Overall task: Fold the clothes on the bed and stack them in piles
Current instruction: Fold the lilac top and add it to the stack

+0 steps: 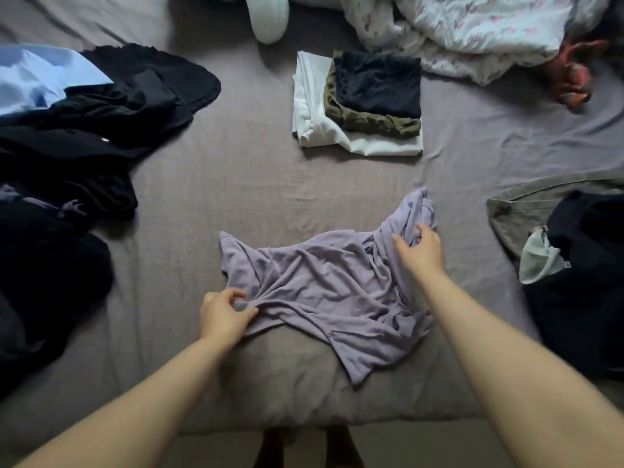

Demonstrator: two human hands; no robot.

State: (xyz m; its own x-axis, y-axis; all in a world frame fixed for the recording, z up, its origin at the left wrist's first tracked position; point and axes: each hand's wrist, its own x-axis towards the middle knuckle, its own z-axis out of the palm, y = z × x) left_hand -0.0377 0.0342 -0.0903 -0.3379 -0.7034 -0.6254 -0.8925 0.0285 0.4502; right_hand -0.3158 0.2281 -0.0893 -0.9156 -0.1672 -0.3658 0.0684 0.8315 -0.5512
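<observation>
A: Start at the left edge. What's lying there?

B: A loose heap of dark clothes (67, 146) on the bed (236, 184), with a light blue garment (37, 79) tucked into its far corner. None of it is folded.

A: And the left hand?

B: The left hand (224, 314) sits at the near left corner of the lilac shirt (324, 285). Its grip is pinched: thumb and curled fingers hold a small bunch of the fabric there.

A: Where does the shirt lie?

B: Crumpled on the bed's near middle, spread wide between the two hands, one flap trailing toward the bed's near edge.

A: Anything beyond it?

B: A folded stack (358, 106) further up the bed, well apart from the shirt: white at the bottom, olive in the middle, a dark piece on top.

A: The right hand?

B: The right hand (420, 253) is on the shirt's bunched far right end. Its fingers curl into the folds, gripping the cloth.

A: And the right side?

B: A floral quilt (472, 32) lies rumpled at the far right. Nearer, a dark garment (580, 282) lies over a grey-brown one (520, 214), with a pale mesh piece (537, 258) on them.
</observation>
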